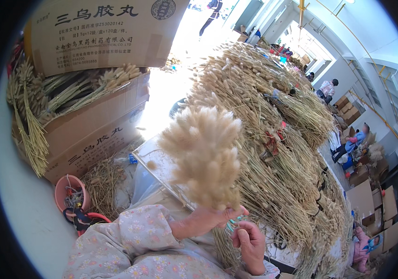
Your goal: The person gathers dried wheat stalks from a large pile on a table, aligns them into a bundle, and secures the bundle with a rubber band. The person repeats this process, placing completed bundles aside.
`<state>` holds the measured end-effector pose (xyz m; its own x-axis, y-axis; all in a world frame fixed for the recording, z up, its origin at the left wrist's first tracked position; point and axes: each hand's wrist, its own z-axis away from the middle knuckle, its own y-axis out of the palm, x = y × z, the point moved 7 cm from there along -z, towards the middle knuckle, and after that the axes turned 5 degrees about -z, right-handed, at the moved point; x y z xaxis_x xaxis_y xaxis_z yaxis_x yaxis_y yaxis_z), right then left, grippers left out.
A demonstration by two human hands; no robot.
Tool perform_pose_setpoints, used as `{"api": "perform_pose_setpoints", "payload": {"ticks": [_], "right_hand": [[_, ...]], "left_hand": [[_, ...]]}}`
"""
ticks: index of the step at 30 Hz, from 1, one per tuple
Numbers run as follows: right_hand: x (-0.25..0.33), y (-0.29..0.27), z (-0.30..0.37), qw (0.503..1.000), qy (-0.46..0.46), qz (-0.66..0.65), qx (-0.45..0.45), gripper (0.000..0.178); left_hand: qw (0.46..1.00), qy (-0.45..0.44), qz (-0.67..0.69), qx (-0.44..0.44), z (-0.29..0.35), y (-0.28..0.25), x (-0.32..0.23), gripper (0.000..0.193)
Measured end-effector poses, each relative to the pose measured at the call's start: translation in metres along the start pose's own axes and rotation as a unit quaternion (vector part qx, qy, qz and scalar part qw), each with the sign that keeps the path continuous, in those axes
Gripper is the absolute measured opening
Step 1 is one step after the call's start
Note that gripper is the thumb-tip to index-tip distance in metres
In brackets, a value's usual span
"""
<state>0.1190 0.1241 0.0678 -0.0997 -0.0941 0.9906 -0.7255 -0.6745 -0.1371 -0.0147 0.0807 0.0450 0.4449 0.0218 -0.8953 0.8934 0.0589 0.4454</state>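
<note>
A bunch of fluffy, cream-coloured dried bunny-tail grass (203,158) stands upright in my left hand (203,220), whose fingers wrap round the stems just under the heads. Its lower stems (227,249) hang down between my two hands. Beside it my right hand (251,244) is closed, thumb and fingers pinched on a thin teal-green tie (230,225) that lies against the stems. How far the tie goes round them is hidden by my fingers.
A long heap of dried grass bundles (273,153) covers the table (161,179) to the right. At left stand an open carton (101,123) of bundles, a pink bucket (72,195) and black-handled scissors (79,217). Loose stalks (108,186) lie nearby. Several people sit farther right.
</note>
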Motion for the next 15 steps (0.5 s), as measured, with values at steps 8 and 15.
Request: {"api": "perform_pose_setpoints", "payload": {"ticks": [8,15], "right_hand": [[0.002,-0.003,0.000,0.994,-0.105,0.025,-0.003,0.009],[0.010,0.002,0.000,0.984,-0.152,0.096,-0.010,0.008]], "left_hand": [[0.989,0.093,0.089,0.074,-0.001,0.010,-0.017,0.055],[0.981,0.112,0.115,0.104,-0.005,0.007,-0.013,0.058]]}}
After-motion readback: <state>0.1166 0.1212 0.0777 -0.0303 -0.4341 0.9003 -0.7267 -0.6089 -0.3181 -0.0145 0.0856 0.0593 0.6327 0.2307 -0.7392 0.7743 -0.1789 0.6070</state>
